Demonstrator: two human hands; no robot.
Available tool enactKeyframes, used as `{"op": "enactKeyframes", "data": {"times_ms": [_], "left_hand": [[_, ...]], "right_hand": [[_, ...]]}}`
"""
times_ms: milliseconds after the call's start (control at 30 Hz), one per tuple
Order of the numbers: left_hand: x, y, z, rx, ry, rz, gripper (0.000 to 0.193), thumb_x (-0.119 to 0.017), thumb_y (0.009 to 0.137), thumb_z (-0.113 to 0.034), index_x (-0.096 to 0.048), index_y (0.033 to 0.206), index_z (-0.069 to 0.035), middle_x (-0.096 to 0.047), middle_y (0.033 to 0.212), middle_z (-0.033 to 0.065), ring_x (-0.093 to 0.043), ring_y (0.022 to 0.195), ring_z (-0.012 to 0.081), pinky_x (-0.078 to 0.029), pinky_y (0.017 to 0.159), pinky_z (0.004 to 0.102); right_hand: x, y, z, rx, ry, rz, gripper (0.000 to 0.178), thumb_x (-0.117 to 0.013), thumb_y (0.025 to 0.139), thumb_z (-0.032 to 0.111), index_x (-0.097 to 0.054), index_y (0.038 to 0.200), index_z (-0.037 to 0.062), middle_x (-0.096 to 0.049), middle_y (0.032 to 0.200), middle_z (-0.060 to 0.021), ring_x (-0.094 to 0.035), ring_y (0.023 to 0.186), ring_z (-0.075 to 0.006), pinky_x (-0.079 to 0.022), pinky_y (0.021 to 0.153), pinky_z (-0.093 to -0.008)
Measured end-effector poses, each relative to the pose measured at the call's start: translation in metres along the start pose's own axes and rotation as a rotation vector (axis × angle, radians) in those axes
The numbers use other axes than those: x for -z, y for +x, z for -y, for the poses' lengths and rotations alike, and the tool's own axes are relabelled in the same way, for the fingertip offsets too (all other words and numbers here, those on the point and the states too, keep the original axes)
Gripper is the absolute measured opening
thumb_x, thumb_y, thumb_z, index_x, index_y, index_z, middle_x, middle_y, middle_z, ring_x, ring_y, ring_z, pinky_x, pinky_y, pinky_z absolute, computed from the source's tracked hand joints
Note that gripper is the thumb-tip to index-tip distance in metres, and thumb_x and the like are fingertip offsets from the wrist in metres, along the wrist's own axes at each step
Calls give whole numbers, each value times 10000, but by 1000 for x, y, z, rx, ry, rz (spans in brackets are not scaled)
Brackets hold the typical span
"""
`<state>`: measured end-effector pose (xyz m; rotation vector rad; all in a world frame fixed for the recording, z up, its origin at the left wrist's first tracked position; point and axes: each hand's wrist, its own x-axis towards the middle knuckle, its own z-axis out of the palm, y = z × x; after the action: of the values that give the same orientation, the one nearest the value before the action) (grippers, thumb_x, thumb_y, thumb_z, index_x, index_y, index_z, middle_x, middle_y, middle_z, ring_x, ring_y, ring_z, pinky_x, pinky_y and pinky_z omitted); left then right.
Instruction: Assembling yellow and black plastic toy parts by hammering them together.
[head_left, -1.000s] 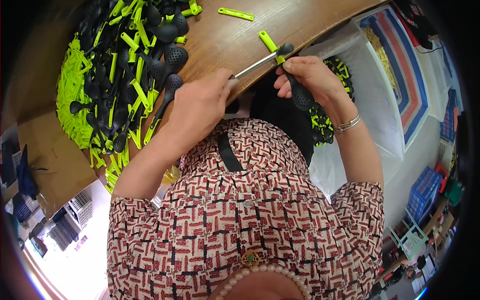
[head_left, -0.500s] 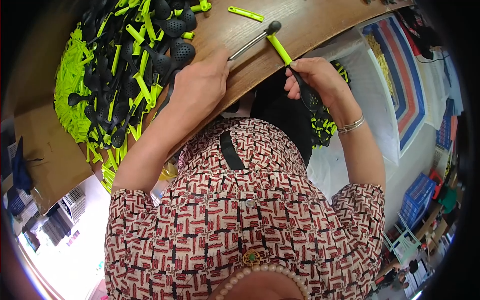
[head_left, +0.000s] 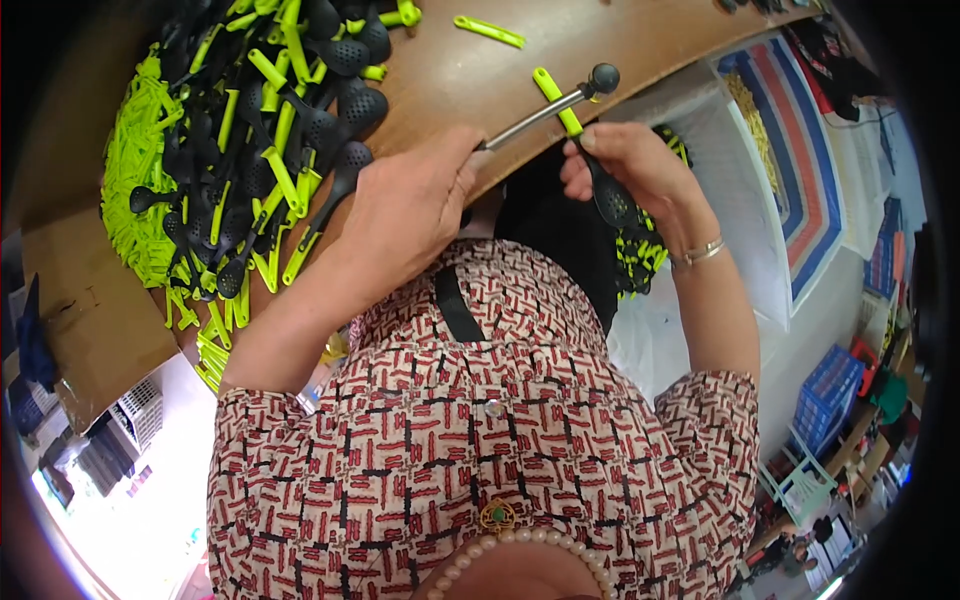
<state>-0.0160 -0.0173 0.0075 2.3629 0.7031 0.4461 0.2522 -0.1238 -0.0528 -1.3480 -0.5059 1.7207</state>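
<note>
At the far left, a bank of loose bright-green handles (head_left: 140, 190) lies on the counter (head_left: 430, 100), with cardboard (head_left: 90, 310) just beside it. Next along comes a heap of black spoons (head_left: 345, 105), many bearing green handles, spread close to the left forearm. The left hand (head_left: 410, 195) is closed round the near end of a hammer (head_left: 535, 120) – its grip is clamped there, with a metal shaft and a round dark head reaching out to the right. Beyond it, near the top, a single green piece (head_left: 489, 31) lies alone on the wood. The slotted spoon (head_left: 597, 176) being worked on is at the counter's edge, its green handle (head_left: 548, 85) pointing up and away and its black bowl hanging toward the lap. The shaft crosses over that handle in view; whether they touch I cannot tell. The right hand (head_left: 640, 165) has its grip pinched on the spoon just below the handle. Farther right, more green-and-black pieces (head_left: 640, 262) lie low by a whitish translucent sheet (head_left: 740, 190)

The step in hand looks like tapping the handle and spoon together – the next move calls for a steady right-hand pinch, the hammer head lined up with the handle's end, and fingertips clear of the blow
</note>
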Motion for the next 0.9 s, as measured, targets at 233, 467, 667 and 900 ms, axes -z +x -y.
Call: {"op": "enactKeyframes", "data": {"times_ms": [233,467,667,900], "left_hand": [[6,-26,35,92,-40,-78,179,-608,993,-131,-667,1108,-8,-661,836,201,-664,735,353,-521,684,376],[6,-29,32,77,217,-234,145,-656,952,-178,-647,1035,-60,-669,872,141,-670,754,348,-531,649,422],[12,-40,27,169,453,-207,155,-692,929,-177,-652,1023,-60,-617,852,127,-648,741,341,-502,636,425],[7,-52,33,187,423,-246,238,-743,869,-136,-662,1074,-48,-621,928,120,-654,815,328,-518,696,408]], "right_hand": [[93,-50,0,179,-952,-478,249,-629,947,180,-681,1049,-41,-729,882,-171,-715,816,-256,-542,758,-375],[8,54,93,714,-1339,-696,244,-629,935,252,-695,1032,38,-711,983,-186,-665,934,-406,-527,803,-479],[-25,178,146,747,-1560,-812,418,-636,943,406,-704,1003,-2,-699,989,-216,-668,949,-412,-540,844,-504],[-85,213,138,995,-1533,-996,459,-748,833,454,-759,945,10,-726,969,-234,-709,941,-402,-567,824,-496]]}}
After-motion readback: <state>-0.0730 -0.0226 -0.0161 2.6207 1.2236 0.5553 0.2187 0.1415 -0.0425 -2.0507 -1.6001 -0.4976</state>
